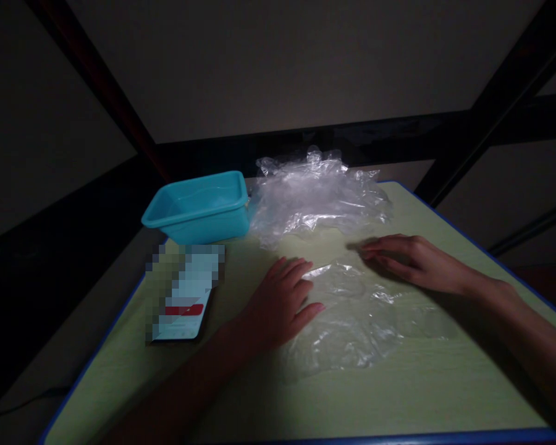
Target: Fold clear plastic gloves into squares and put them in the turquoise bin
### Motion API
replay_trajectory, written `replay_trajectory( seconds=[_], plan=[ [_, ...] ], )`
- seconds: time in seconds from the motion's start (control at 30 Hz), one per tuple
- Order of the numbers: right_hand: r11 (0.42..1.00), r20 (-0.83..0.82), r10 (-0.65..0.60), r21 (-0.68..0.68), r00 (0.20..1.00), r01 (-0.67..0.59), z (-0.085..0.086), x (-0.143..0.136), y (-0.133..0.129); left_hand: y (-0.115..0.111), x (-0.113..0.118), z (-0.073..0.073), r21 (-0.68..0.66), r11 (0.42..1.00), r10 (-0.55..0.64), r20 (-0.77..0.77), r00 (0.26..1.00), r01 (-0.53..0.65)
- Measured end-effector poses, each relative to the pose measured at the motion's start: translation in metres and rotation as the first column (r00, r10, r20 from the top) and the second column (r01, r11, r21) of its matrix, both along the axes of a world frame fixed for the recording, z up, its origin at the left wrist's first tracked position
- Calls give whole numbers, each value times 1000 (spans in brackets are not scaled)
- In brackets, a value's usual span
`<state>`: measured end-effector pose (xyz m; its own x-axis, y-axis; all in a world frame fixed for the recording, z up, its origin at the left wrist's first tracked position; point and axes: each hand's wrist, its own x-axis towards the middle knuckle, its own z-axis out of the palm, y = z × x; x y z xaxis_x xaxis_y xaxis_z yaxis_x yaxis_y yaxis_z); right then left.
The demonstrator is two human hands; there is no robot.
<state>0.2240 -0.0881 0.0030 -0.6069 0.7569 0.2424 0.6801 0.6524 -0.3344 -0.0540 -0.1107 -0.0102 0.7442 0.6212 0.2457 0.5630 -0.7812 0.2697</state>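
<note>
A thin, clear plastic disposable glove [347, 327] lies spread and wrinkled on the table in front of me. My left hand [287, 300] rests at its left edge, fingers apart and nothing gripped. Just beyond the glove's far right side is my right hand [412, 262], low over the tabletop, its fingers loosely bent and the thumb a little apart from them. I see nothing held in it. Behind both hands sits a crumpled heap of similar clear plastic gloves [319, 198].
A turquoise plastic basket [208, 225] stands at the back left, beside the heap. Nearer me lies a phone [183, 324] with its screen lit, partly blurred out. The pale table [398, 395] has a blue edge, and a wall [282, 68] rises behind it.
</note>
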Motion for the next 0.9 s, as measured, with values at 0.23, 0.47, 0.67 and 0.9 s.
replay_trajectory(
  seconds=[0.23, 0.47, 0.67, 0.9],
  plan=[
    [999, 38, 29, 23, 999, -30, -7, -6, 1, -1, 2, -1, -16, 1000, 23, 37, 999, -22],
    [1000, 48, 21, -5, 999, -21, -10, -7, 1, 2, 1, 1, -68, 977, 199, -20, 980, -200],
    [999, 38, 34, -8, 999, -34, -13, -7, 2, 1, 5, 2, -271, 904, 341, -5, 940, -329],
    [999, 44, 43, 10, 998, -43, -13, -9, 1, 6, 5, 2, -496, 825, 385, 141, 912, -271]
  ],
)
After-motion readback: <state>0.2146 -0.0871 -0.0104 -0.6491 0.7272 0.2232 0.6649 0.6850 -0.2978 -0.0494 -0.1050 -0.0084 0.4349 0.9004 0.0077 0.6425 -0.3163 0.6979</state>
